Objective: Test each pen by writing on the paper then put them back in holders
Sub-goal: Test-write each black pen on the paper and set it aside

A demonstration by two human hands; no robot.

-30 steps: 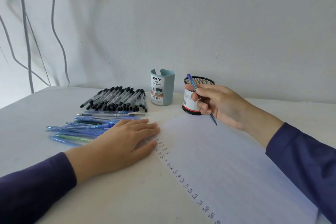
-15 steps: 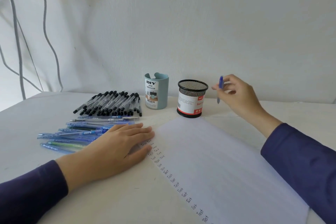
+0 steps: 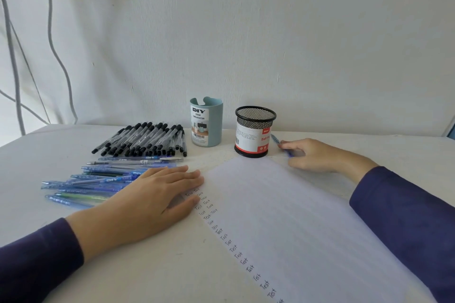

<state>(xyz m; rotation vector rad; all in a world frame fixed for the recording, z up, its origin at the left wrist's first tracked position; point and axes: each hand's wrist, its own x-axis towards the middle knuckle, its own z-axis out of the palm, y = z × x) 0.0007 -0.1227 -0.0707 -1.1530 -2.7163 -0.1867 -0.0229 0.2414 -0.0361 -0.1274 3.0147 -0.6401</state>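
The paper (image 3: 295,224) lies nearest on the worktop (image 3: 147,278), a column of "Test" words down its left edge; the left hand (image 3: 147,202) rests flat and open on that edge, holding nothing; blue pens (image 3: 93,182) lie just beyond it; the right hand (image 3: 312,155) pinches a blue pen (image 3: 277,141) low beside the black mesh holder (image 3: 254,131); black pens (image 3: 147,140) and the teal holder (image 3: 206,122) stand farther back.
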